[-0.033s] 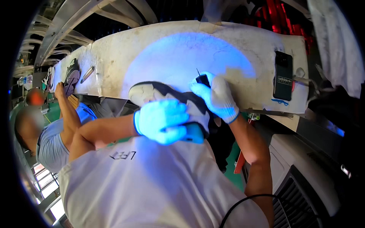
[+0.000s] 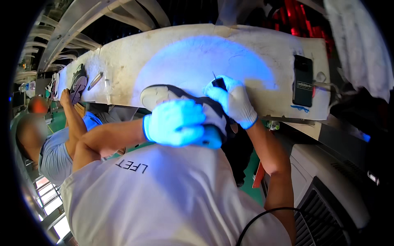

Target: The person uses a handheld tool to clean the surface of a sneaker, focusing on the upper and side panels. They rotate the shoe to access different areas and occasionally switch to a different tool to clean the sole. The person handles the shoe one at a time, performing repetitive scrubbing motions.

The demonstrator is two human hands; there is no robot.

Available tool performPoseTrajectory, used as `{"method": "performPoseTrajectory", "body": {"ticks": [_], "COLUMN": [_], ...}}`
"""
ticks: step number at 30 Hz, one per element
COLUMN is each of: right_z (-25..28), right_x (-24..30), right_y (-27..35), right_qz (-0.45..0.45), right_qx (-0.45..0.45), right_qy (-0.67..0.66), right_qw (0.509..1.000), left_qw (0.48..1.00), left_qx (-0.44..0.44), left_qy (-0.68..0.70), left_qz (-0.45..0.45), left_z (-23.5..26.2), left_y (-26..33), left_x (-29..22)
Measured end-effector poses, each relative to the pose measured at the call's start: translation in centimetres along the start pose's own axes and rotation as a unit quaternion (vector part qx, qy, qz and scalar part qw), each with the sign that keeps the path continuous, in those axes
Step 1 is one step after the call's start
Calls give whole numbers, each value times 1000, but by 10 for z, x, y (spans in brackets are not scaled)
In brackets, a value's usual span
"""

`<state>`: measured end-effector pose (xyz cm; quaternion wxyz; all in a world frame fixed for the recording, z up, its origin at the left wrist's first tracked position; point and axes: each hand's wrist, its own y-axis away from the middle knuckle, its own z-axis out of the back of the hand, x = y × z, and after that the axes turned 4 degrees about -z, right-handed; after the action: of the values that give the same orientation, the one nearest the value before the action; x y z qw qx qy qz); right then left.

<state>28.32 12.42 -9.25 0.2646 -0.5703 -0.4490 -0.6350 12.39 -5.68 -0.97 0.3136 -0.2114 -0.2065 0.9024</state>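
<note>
Over the near edge of the bench, the left hand, in a knit glove, grasps a shoe with chunky pale sole and dark trim, fingers lying together across it. The right hand, gloved alike, curls its fingers round a black tool with a thin tip. Pale print marks the dark phone near the bench's right edge; black capitals cross the white shirt.

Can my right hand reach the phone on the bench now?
Probably yes: only bench surface shows between your right hand and the phone, though that hand holds a small black tool.
</note>
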Motion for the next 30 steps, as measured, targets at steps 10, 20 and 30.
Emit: {"method": "performPoseTrajectory", "body": {"ticks": [10,20,30], "right_z": [-21,-4,-8], "right_x": [-2,26,13], "right_y": [6,-10,-23], "right_qz": [71,60,11], "right_qx": [-102,6,33], "right_qy": [-257,52,-45], "right_qw": [958,997,998], "left_qw": [995,992,991], "left_qx": [-45,-68,-95], "left_qy": [21,63,44], "left_qz": [-90,-83,-84], "left_z": [8,-2,-2], "left_y": [45,24,24], "left_x": [38,48,35]}}
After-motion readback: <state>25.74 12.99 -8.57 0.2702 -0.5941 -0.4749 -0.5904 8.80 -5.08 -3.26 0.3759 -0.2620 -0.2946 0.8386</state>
